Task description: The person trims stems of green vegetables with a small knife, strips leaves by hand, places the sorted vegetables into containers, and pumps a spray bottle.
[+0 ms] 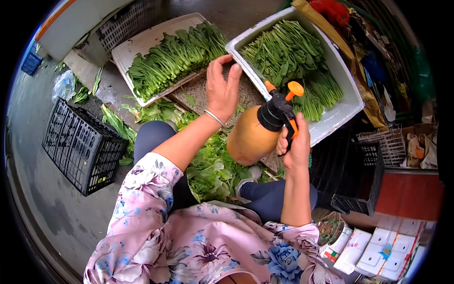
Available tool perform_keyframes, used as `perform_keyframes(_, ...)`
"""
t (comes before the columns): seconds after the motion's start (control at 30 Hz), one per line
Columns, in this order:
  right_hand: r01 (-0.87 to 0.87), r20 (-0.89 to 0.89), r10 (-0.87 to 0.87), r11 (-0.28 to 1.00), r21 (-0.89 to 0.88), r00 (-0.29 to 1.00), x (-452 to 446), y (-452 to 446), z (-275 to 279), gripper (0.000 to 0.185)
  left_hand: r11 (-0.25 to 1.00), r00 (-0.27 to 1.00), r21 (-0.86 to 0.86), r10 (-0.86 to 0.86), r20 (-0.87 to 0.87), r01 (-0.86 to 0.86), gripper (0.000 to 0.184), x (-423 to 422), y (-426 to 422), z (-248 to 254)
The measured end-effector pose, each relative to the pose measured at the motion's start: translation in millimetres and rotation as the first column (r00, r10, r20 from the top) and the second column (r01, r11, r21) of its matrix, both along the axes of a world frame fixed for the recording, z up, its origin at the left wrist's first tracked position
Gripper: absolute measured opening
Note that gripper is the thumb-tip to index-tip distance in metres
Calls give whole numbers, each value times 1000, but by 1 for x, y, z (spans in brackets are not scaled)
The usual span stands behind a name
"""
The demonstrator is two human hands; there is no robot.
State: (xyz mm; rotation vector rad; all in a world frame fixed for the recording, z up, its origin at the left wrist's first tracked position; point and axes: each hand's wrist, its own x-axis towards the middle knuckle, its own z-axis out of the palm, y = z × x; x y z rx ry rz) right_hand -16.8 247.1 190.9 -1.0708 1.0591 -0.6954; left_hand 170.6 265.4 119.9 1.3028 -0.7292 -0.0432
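My right hand (pixel 295 144) grips the black and orange handle of a pump spray bottle (pixel 253 135), whose orange nozzle points toward a white foam box (pixel 338 120). Bundles of leafy greens (pixel 283 52) lie inside that box. With fingers apart and a bangle on the wrist, my left hand (pixel 223 92) is at the box's near left corner; whether it touches the rim I cannot tell. Left of it, a row of green stalks (pixel 172 61) lies on a white foam tray (pixel 135 42).
A black crate (pixel 85 144) stands on the floor at left, another black crate (pixel 357 203) at right. Loose leaves (pixel 210 168) cover the ground between my legs. White boxes (pixel 385 253) sit at lower right, a wire basket (pixel 385 144) above them. A blue crate (pixel 31 59) is far left.
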Motion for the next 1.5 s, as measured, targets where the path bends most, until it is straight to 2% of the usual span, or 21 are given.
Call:
perform_keyframes(0.1,-11,-69,7,998,-59,998,-2,0,-4,51,999,999,6,-31,-18,31,38,-1,-1,-1)
perform_keyframes(0.2,14,-133,-19,999,-40,991,-3,0,-6,49,998,996,29,-56,-76,58,37,-5,-1,1)
perform_keyframes(0.33,7,-161,-10,1000,-17,987,-2,-2,-13,47,997,996,50,-48,-73,52,36,-3,-3,-1)
perform_keyframes(0.43,-8,-132,9,1000,9,991,-5,-7,-22,50,998,997,29,-47,-60,49,36,0,-2,-1)
perform_keyframes(0.5,-63,67,57,993,99,996,-8,-9,-22,55,997,999,73,-23,-26,24,36,1,-2,-1)
perform_keyframes(0.6,-39,8,39,995,94,999,-13,-6,-15,62,999,999,45,-29,-43,31,36,3,-5,-2)
perform_keyframes(0.63,-18,-9,19,995,97,1000,-18,-4,-12,63,998,994,31,-52,-98,56,40,2,-5,0)
perform_keyframes(0.67,-37,20,36,997,71,999,-29,-5,-10,65,998,995,40,-50,-87,54,40,2,-5,0)
perform_keyframes(0.83,144,99,-139,989,-41,985,-80,7,43,65,994,995,60,-90,-38,92,35,-4,-9,-3)
perform_keyframes(0.9,211,157,-194,973,-97,968,-110,13,70,65,989,989,63,-125,-81,131,33,-7,-11,-6)
perform_keyframes(0.97,358,185,-326,916,-180,927,-133,22,102,64,983,980,70,-164,-116,172,33,-9,-16,-15)
perform_keyframes(1.03,347,237,-280,879,-326,930,-166,30,122,62,981,982,89,-164,-91,172,36,-10,-19,-23)
perform_keyframes(1.1,411,314,-312,849,-332,897,-190,35,137,57,973,981,134,-182,-67,190,35,-12,-20,-27)
perform_keyframes(1.2,466,219,-413,746,-476,884,-212,38,147,52,956,970,171,-229,-80,239,34,-18,-18,-26)
perform_keyframes(1.23,482,221,-430,739,-471,875,-217,36,146,52,947,964,192,-242,-106,259,34,-19,-17,-25)
perform_keyframes(1.3,642,217,-620,625,-444,754,-225,24,142,48,942,961,192,-258,-103,274,34,-23,-17,-27)
perform_keyframes(1.33,665,231,-636,616,-422,736,-238,16,138,45,937,953,186,-278,-121,297,34,-22,-19,-34)
perform_keyframes(1.43,703,200,-676,659,-267,709,-261,-13,119,44,911,951,275,-290,-104,308,33,-24,-22,-43)
perform_keyframes(1.47,693,151,-680,675,-252,718,-268,-26,107,44,917,949,246,-301,-93,315,33,-27,-25,-49)
perform_keyframes(1.5,683,103,-681,690,-239,725,-272,-39,93,45,896,954,327,-291,-76,299,36,-23,-29,-53)
